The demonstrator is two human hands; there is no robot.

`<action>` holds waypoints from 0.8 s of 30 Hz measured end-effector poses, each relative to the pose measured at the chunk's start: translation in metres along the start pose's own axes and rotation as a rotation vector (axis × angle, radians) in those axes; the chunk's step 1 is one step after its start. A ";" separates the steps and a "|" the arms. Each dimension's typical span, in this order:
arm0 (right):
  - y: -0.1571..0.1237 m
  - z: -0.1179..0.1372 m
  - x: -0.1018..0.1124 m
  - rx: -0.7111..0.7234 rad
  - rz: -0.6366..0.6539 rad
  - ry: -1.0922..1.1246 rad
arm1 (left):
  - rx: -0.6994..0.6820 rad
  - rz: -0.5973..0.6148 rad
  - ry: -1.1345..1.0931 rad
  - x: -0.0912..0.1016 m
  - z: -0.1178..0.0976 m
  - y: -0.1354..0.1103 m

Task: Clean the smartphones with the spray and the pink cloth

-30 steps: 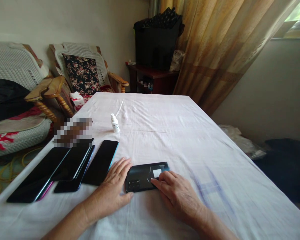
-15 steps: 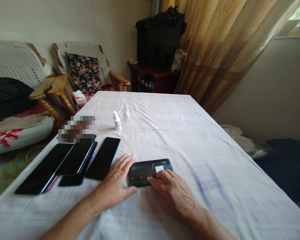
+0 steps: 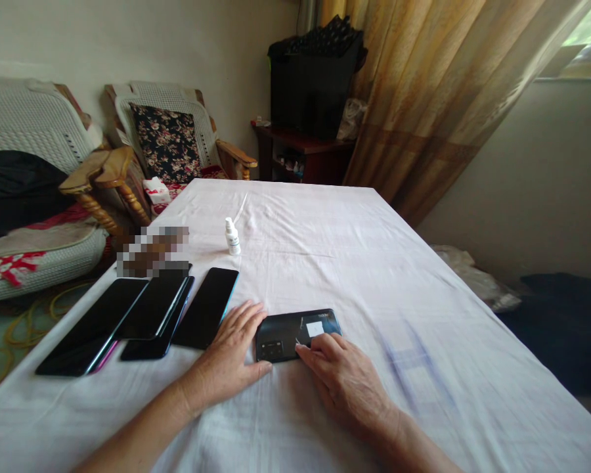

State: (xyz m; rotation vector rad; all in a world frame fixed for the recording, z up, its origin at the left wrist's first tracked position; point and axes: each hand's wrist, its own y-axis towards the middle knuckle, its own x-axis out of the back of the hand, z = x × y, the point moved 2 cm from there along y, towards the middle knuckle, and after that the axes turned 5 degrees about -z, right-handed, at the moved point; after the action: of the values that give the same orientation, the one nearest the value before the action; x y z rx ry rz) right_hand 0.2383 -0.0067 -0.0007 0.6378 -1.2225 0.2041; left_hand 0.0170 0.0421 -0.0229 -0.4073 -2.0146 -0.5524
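Note:
A dark smartphone (image 3: 283, 338) lies back up on the white tablecloth, its camera block toward the left. My left hand (image 3: 234, 348) holds its left end, thumb at the near corner and fingers at the far corner. Over the near edge, my right hand (image 3: 342, 371) presses curled fingertips on the back. Whatever these fingers may pinch is hidden. A white square patch (image 3: 314, 329) shows beside them on the phone; sticker or reflection, I cannot tell. Left of my left hand lies a black-screened phone with a blue edge (image 3: 207, 305).
Several more phones (image 3: 91, 325) lie overlapping at the table's left. A small white spray bottle (image 3: 233, 238) stands upright beyond them. A pixelated patch (image 3: 152, 253) hides something at the left edge. Wooden-armed chairs (image 3: 170, 98) and a covered television (image 3: 310, 85) stand behind the table.
The whole view has shifted slightly. My left hand stays at the phone's end, and my right fingertips have moved very little on its back.

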 end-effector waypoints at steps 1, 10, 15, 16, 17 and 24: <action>0.003 0.003 -0.001 0.007 0.008 -0.011 | -0.005 -0.010 0.004 -0.001 0.000 0.000; 0.005 0.005 -0.003 0.003 -0.006 -0.041 | -0.026 -0.075 0.067 -0.006 -0.004 0.000; 0.008 0.008 -0.002 -0.037 0.037 -0.066 | -0.023 -0.093 0.081 -0.007 -0.006 0.001; 0.009 0.009 -0.002 -0.033 0.045 -0.068 | -0.023 -0.090 0.079 -0.007 -0.006 0.001; 0.010 0.010 -0.003 -0.030 0.048 -0.069 | -0.024 -0.083 0.075 -0.006 -0.006 0.001; 0.009 0.009 -0.007 -0.047 0.029 -0.083 | -0.041 0.056 0.010 0.003 0.000 0.000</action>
State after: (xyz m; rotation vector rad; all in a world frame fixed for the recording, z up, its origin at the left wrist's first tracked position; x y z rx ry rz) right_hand 0.2240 -0.0029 -0.0024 0.5925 -1.3135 0.1740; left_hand 0.0156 0.0419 -0.0207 -0.4833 -1.9786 -0.5602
